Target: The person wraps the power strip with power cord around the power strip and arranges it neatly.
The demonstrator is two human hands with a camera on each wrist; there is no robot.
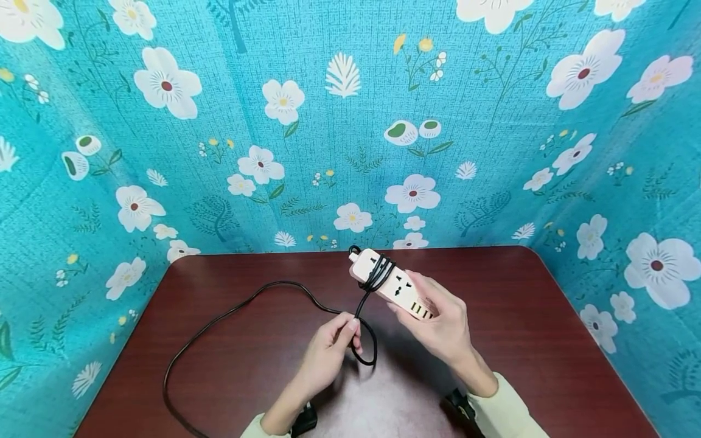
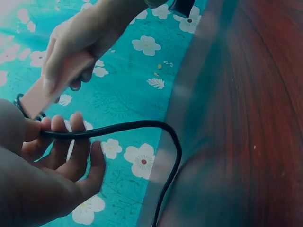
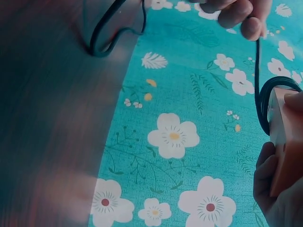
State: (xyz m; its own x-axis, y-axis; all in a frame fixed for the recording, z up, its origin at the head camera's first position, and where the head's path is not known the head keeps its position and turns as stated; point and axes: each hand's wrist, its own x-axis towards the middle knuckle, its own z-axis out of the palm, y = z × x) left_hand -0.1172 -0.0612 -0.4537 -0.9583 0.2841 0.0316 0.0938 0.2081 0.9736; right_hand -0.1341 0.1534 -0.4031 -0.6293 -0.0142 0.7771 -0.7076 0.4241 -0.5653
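A white power strip (image 1: 404, 288) is held up over the table, tilted, by my right hand (image 1: 446, 316), which grips its lower end beside the USB ports. Several turns of black cord (image 1: 378, 273) wrap around the strip near its upper end. My left hand (image 1: 328, 353) pinches the cord between thumb and fingers just below and left of the strip. From that pinch a short length runs up to the wraps, and a loop hangs at the fingers. In the left wrist view the cord (image 2: 118, 127) crosses the fingers and bends down toward the table.
The rest of the cord (image 1: 213, 322) curves across the left side of the dark red wooden table (image 1: 509, 340) and leaves at the bottom edge. A blue flowered cloth (image 1: 328, 152) hangs behind the table and at both sides.
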